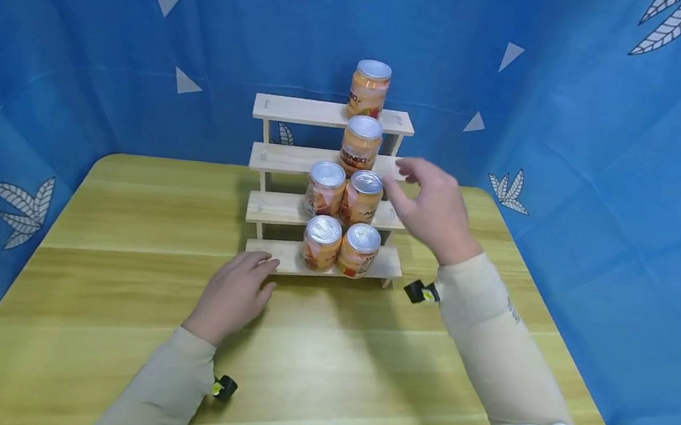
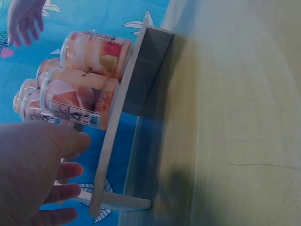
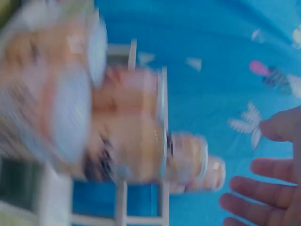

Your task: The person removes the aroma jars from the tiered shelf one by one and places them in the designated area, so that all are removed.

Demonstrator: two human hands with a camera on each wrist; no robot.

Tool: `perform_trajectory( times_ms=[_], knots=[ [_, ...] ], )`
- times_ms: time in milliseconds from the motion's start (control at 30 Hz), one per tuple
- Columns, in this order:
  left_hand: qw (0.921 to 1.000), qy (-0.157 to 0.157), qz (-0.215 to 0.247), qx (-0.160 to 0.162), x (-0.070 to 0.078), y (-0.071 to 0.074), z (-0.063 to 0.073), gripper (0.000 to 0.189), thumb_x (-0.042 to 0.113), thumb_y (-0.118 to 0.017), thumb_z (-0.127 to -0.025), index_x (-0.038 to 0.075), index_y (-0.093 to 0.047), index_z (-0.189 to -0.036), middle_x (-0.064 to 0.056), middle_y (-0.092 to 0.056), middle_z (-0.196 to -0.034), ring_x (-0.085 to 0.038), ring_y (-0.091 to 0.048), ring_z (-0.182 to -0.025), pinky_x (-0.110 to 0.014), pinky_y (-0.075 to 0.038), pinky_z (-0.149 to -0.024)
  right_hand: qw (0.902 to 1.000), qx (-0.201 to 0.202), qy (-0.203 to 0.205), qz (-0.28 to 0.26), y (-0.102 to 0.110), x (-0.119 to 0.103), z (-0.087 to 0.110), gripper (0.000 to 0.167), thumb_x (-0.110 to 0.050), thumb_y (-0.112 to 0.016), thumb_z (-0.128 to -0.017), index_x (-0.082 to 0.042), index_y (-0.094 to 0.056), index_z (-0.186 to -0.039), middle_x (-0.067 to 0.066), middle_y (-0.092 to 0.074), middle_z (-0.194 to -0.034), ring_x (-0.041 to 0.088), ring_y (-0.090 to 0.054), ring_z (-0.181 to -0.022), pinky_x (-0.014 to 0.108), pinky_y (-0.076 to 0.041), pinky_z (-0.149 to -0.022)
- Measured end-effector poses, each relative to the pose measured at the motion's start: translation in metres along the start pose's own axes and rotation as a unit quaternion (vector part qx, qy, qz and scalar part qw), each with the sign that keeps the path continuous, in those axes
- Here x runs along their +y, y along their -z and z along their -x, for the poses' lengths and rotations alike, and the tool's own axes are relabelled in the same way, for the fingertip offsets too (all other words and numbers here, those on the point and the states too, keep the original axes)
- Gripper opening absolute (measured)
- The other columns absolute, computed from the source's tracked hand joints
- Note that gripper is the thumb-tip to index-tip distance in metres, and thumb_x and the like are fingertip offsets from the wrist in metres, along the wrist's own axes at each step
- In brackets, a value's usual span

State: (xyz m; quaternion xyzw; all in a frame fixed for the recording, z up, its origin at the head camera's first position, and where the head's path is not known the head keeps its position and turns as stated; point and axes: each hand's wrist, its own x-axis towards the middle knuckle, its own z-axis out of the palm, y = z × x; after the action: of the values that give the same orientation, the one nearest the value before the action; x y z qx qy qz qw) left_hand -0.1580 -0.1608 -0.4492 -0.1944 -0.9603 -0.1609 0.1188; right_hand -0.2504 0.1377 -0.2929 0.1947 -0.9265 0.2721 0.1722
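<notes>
A stepped wooden rack (image 1: 280, 156) holds several orange fruit jars with silver lids. One jar (image 1: 369, 91) stands on the top step and another jar (image 1: 360, 147) on the step below. The two lower steps bear two jars each, side by side, among them the front left jar (image 1: 321, 245) and front right jar (image 1: 360, 253). My left hand (image 1: 237, 292) is at the left end of the lowest step, fingers relaxed, holding nothing. To the right of the rack, my right hand (image 1: 435, 205) hovers beside the middle jars with fingers loosely bent and nothing in them.
The rack stands at the back of a wood-grain table (image 1: 141, 274). Blue cloth (image 1: 241, 29) with leaf and triangle prints hangs behind and at both sides. A small black device (image 1: 421, 292) sits at the right wrist, and another black device (image 1: 225, 387) at the left.
</notes>
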Motion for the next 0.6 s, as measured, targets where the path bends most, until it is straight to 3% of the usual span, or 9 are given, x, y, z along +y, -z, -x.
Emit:
perform_trajectory(
  times_ms=[100, 167, 333, 467, 600],
  knots=[
    [0.9995, 0.000, -0.021, -0.024, -0.001, -0.009, -0.005, 0.040, 0.021, -0.071, -0.095, 0.004, -0.067, -0.130, -0.015, -0.061, -0.134, -0.033, -0.055, -0.127, -0.047, -0.043, -0.110, 0.9997, 0.016, -0.016, 0.002, 0.006, 0.018, -0.040, 0.051, -0.043, -0.057, -0.100, -0.006, -0.061, -0.134, 0.014, -0.065, -0.126, 0.030, -0.062, -0.112, 0.049, -0.052, -0.094],
    [0.9989, -0.009, -0.031, -0.035, 0.002, -0.015, -0.010, 0.037, 0.020, -0.071, -0.095, 0.006, -0.068, -0.129, -0.015, -0.062, -0.133, -0.032, -0.055, -0.127, -0.045, -0.044, -0.110, 0.9987, 0.007, -0.049, 0.008, 0.016, 0.032, -0.062, 0.057, -0.048, -0.053, -0.101, -0.009, -0.054, -0.142, 0.014, -0.060, -0.135, 0.030, -0.058, -0.119, 0.050, -0.050, -0.097],
    [0.9986, -0.039, -0.030, -0.016, 0.008, -0.024, -0.026, 0.028, 0.016, -0.070, -0.095, 0.007, -0.072, -0.122, -0.013, -0.065, -0.128, -0.029, -0.058, -0.120, -0.041, -0.048, -0.106, 0.9908, -0.028, -0.132, 0.014, 0.037, 0.057, -0.114, 0.080, -0.061, -0.049, -0.096, -0.023, -0.022, -0.161, 0.008, -0.036, -0.159, 0.029, -0.041, -0.141, 0.054, -0.041, -0.111],
    [0.9993, -0.019, -0.033, 0.000, 0.001, -0.021, -0.025, 0.024, 0.011, -0.073, -0.092, 0.008, -0.075, -0.116, -0.010, -0.067, -0.124, -0.027, -0.060, -0.117, -0.039, -0.050, -0.103, 0.9882, -0.066, -0.138, 0.003, 0.023, 0.050, -0.153, 0.093, -0.068, -0.052, -0.091, -0.030, -0.008, -0.163, 0.005, -0.026, -0.165, 0.026, -0.030, -0.148, 0.053, -0.035, -0.117],
    [0.9991, 0.021, -0.036, -0.009, -0.010, -0.013, -0.015, 0.024, 0.010, -0.074, -0.092, 0.008, -0.075, -0.116, -0.011, -0.068, -0.125, -0.028, -0.060, -0.117, -0.040, -0.050, -0.104, 0.9876, -0.110, -0.112, -0.009, -0.007, 0.030, -0.180, 0.096, -0.069, -0.055, -0.089, -0.031, -0.007, -0.163, 0.004, -0.028, -0.164, 0.024, -0.032, -0.147, 0.048, -0.035, -0.117]
  ],
)
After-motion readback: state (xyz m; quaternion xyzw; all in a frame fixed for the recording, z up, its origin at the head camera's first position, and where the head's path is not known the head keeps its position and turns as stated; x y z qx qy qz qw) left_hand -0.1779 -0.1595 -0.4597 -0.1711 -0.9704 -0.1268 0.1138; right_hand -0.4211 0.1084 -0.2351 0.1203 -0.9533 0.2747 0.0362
